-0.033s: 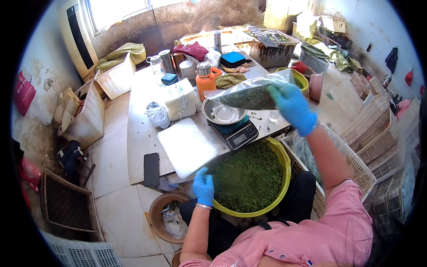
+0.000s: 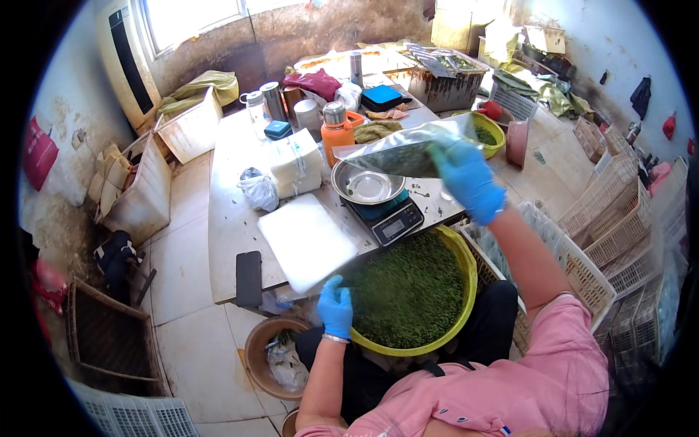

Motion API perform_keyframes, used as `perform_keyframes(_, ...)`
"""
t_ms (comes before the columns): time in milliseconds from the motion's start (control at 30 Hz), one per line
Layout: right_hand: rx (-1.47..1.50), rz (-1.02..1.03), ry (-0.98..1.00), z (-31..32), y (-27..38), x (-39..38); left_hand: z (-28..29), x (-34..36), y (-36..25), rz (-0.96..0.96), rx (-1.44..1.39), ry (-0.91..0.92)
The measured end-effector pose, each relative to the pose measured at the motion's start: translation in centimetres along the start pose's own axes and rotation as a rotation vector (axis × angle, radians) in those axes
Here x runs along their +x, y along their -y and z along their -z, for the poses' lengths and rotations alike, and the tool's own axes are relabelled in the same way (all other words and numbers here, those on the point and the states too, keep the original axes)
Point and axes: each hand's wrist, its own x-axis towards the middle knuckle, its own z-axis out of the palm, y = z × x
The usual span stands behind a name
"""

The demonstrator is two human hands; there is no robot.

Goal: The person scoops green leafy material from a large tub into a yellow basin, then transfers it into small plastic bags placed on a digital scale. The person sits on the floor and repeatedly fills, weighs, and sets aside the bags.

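Note:
My right hand [image 2: 472, 182], in a blue glove, grips one end of a clear plastic bag [image 2: 393, 154] with dark green leafy bits inside. The bag is tilted above a shallow metal bowl [image 2: 346, 183], which sits on a digital scale [image 2: 397, 224]. Near the left rim of a yellow tub [image 2: 470, 280], my gloved left hand [image 2: 335, 309] has its fingers curled in; what they hold, if anything, is too faint to name. Small green leaves [image 2: 411, 298] fill the tub, which stands before me below the table edge.
On the table [image 2: 233, 211] lie a white stack of sheets [image 2: 306, 244] and a black phone [image 2: 248, 278]. An orange bottle [image 2: 336, 135] stands behind the bowl. A brown bucket [image 2: 255, 349] is at lower left; a white crate [image 2: 582, 280] stands on the right.
My right hand has shifted a little to the left with the bag. My left hand has hardly moved.

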Motion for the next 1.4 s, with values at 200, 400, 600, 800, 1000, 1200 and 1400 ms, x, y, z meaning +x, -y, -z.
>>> perform_keyframes(200,-0.026,0.269,0.059,-13.5,-3.5,-2.4,-0.5,-0.1,1.6,0.02,0.053,0.084)
perform_keyframes(400,-0.091,0.218,-0.039,-11.7,-1.0,-5.6,2.1,0.3,2.6,0.193,0.002,0.128)
perform_keyframes(600,-0.001,0.138,-0.115,-8.4,-1.8,-10.0,3.7,0.2,2.9,0.17,-0.085,0.167)
perform_keyframes(800,0.037,0.025,0.447,-13.3,-3.5,-21.5,2.9,-1.9,2.7,-0.081,0.222,0.16)
perform_keyframes(1000,-0.233,-0.168,0.688,-14.1,-1.3,-23.4,2.9,-3.8,0.8,-0.14,0.335,0.12)
perform_keyframes(1200,-0.081,-0.276,0.683,-14.6,-4.1,-21.6,-0.4,-3.4,-1.1,-0.411,0.431,0.058)
perform_keyframes(1400,0.223,-0.306,0.578,-13.0,-3.3,-23.4,-3.5,-4.1,-1.5,-0.43,0.455,0.155)
